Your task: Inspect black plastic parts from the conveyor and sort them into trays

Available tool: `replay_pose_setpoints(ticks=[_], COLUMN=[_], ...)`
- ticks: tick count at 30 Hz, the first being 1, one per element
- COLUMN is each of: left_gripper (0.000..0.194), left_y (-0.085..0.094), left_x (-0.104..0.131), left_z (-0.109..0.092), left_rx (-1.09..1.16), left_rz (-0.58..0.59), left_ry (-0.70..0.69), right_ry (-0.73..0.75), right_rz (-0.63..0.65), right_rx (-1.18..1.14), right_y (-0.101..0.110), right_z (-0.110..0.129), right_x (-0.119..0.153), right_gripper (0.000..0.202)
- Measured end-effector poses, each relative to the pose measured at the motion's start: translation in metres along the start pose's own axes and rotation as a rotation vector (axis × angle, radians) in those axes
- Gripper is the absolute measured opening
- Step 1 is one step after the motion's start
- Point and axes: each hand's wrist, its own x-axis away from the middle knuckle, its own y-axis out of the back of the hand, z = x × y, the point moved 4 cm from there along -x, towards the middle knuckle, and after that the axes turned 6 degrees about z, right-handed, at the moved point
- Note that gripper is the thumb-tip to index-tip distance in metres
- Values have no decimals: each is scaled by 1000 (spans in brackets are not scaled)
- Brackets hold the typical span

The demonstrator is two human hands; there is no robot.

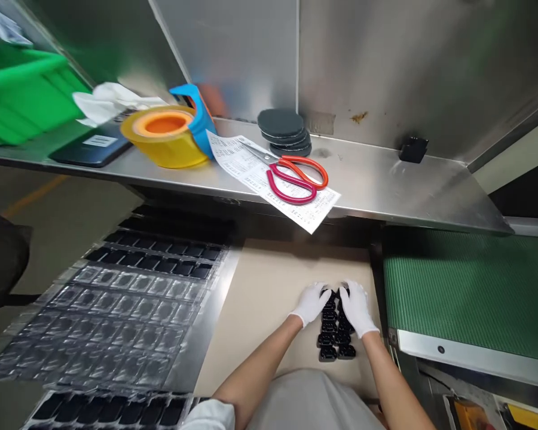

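Observation:
Two columns of small glossy black parts (327, 339) lie on a beige board in front of me; their exact kind I cannot make out. My left hand (311, 303), in a white glove, presses against the left column's far end, fingers curled round the pieces there. On the other side, my gloved right hand (357, 307) curls over the far end of the right column and hides some of it. Between them the hands squeeze the far parts together. The near pieces lie free, untouched. Left of the board, clear plastic trays (121, 304) have several pockets, some filled with black pieces.
A steel shelf (367, 185) crosses ahead, bearing scissors (291, 197), printed paper (314, 221), a yellow tape roll (174, 149), dark round pads (281, 122) and a green bin (31, 95). To the right runs a green conveyor belt (470, 286) with a metal edge.

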Motion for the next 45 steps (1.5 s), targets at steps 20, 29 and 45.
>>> replay_pose_setpoints(ticks=[20, 29, 45], left_gripper=[57, 59, 62], left_y=[86, 122, 41], left_x=[145, 124, 163], left_z=[-17, -103, -7], left_rx=[892, 893, 879], left_rz=[-347, -207, -73], left_ry=[109, -167, 171], right_ry=[166, 41, 48], right_rz=[403, 338, 459], right_rx=[-56, -188, -156], right_y=[-34, -39, -43], right_z=[78, 45, 62], right_x=[145, 165, 170], right_gripper=[47, 45, 46])
